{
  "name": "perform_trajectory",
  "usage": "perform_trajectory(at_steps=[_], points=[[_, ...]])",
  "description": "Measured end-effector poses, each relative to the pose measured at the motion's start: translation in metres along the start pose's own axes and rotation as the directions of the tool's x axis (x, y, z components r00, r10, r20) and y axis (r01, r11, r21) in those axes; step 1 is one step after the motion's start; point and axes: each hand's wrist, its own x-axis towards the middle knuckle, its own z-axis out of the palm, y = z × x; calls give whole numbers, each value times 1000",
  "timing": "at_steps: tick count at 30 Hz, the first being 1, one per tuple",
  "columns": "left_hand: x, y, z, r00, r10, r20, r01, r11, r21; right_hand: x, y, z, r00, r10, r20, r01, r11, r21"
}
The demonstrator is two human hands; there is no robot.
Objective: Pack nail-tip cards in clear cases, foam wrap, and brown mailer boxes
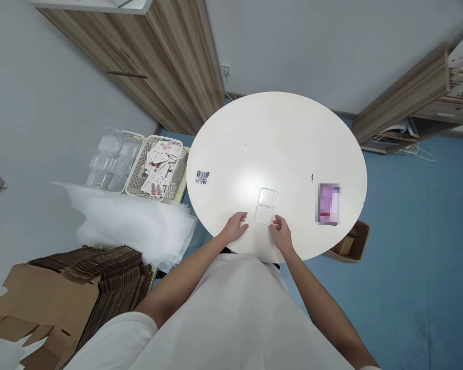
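Observation:
A clear plastic case [264, 215] lies unfolded on the white oval table [293, 128], its lid [268, 197] tipped back away from me. My left hand [235, 227] rests just left of the case, thumb and fingers apart, with nothing in it. At the case's near right corner is my right hand [281, 232]; its fingers are slightly curled and the thumb is apart from them. Whether its fingertips touch the case's edge I cannot tell. Toward the table's left edge lies a small set of dark, shiny oval pieces [202, 178].
A blurred purple packet [328, 204] lies at the table's right. Left of the table stand a basket of printed cards [160, 167], a basket of clear cases [113, 159], translucent sheets [139, 218] and stacked flat cardboard [61, 293]. A cardboard box [357, 244] sits on the floor.

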Motion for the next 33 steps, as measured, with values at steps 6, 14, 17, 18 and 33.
perform_trajectory(at_steps=[6, 14, 17, 18, 33], points=[[-12, -21, -43, 996, 12, 88, -17, 998, 56, -9, -6, 15, 953, -81, -290, 49, 992, -117], [-23, -69, -125, 998, 29, 53, -31, 999, 32, -18, -33, 86, 903, -289, -319, 206, 940, -271], [-9, -78, -165, 994, 68, -81, -59, 992, 115, -8, -53, 124, 925, -367, -104, 318, 893, -319], [-1, -79, -177, 988, 87, -127, -66, 984, 163, -2, -61, 136, 921, -389, -38, 353, 870, -344], [94, -54, -235, 999, 54, -2, -45, 860, 508, 84, -145, 231, 942, -287, 173, 328, 683, -652]])
